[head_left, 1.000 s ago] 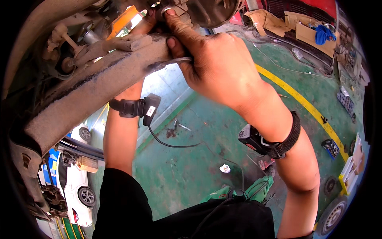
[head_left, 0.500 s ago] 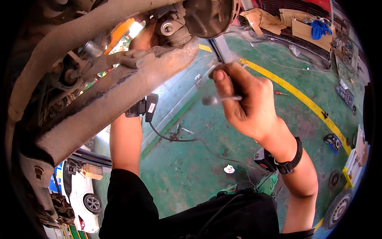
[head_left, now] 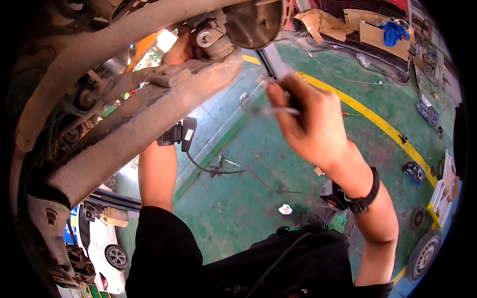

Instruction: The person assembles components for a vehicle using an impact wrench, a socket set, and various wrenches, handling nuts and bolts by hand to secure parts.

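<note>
Above me spans a rusty suspension arm [head_left: 144,116], with a round bushing joint [head_left: 204,38] at its far end. My left hand [head_left: 178,51] reaches up behind the arm, beside that joint. Its fingers look curled and are partly hidden, so what they grip cannot be made out. Out to the right of the arm, my right hand [head_left: 315,119] is raised, closed round a slim metal tool [head_left: 283,111]. The tool has a thin shaft and a wider end pointing left; motion blur hides its exact kind. A brake disc [head_left: 253,25] sits beyond the joint.
A black device [head_left: 171,135] with a cable is strapped to my left wrist. On the green floor lie a blue box-shaped item [head_left: 414,174] and a loose wheel [head_left: 424,254]. Cardboard [head_left: 385,39] with a blue cloth lies far right. A white car [head_left: 102,243] stands lower left.
My right hand has shifted slightly, and the tool in it has swung upward a little and is more blurred. My left hand stays behind the suspension arm, slightly lower.
</note>
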Tool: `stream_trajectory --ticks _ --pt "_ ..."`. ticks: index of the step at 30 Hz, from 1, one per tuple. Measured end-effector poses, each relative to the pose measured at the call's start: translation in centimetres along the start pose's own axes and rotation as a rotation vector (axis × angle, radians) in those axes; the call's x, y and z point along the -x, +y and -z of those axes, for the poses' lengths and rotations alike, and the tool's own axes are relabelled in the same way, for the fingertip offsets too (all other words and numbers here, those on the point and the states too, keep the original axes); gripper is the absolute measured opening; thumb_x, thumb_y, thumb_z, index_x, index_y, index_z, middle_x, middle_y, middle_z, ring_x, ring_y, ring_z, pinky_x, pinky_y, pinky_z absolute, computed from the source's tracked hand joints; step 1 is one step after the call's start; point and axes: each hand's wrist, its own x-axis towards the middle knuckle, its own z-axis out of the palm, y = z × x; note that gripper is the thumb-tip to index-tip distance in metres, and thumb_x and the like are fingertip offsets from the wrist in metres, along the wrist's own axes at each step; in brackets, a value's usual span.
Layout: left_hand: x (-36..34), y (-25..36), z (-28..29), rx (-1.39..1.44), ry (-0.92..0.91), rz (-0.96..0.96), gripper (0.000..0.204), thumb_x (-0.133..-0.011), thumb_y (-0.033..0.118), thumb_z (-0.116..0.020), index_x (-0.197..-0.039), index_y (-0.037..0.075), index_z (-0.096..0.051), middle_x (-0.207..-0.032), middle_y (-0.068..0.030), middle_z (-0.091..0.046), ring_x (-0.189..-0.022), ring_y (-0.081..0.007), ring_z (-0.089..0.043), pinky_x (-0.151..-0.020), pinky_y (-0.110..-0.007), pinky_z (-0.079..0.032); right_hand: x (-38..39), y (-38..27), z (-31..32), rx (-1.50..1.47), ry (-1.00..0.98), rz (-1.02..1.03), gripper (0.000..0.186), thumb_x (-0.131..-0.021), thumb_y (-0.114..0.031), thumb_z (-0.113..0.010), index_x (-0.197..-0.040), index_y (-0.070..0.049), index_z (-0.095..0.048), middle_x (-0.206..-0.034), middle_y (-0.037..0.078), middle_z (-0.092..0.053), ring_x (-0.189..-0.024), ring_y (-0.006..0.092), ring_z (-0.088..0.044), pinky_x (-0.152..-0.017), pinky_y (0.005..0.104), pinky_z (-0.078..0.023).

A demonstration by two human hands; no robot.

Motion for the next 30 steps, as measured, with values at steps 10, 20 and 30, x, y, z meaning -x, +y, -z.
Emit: stream_trajectory --ticks 10,20,30 --pt "-0.9 -1.6 0.5 0.217 -0.126 0.097 0.030 -0.101 0.025 -0.045 -0.118 0.003 -0.057 -0.114 -0.0062 -0.062 -0.107 -0.0192 -0.058 -0.093 -0.032 -0.047 -7.8 -2.4 -3.5 0.398 -0.035 0.226 0.018 -0.082 -0.010 -0.054 -0.093 0.004 -0.058 -0.078 0.020 -0.069 -0.073 0.0352 -0.070 -0.063 0.0430 -0.056" --pt "0.3 -4.5 4.0 0.040 0.082 0.008 0.026 -0.099 0.024 -0.045 -0.113 0.004 -0.056 -0.109 -0.0055 -0.060 -0.101 -0.0184 -0.056 -0.087 -0.031 -0.045 -7.9 -4.0 -4.1 -0.052 -0.106 -0.167 0.024 -0.073 -0.026 -0.072 -0.081 -0.003 -0.073 -0.081 0.019 -0.069 -0.084 0.0321 -0.069 -0.073 0.0404 -0.055" --pt "4.7 -17.0 3.9 -0.418 0.348 0.158 0.023 -0.098 0.022 -0.045 -0.109 0.005 -0.055 -0.103 -0.0048 -0.057 -0.095 -0.0176 -0.053 -0.082 -0.030 -0.043 -8.9 -3.5 -3.6 0.104 -0.320 -0.113 0.042 -0.073 -0.047 -0.074 -0.091 -0.009 -0.074 -0.090 0.004 -0.071 -0.083 0.0204 -0.068 -0.070 0.0313 -0.053"
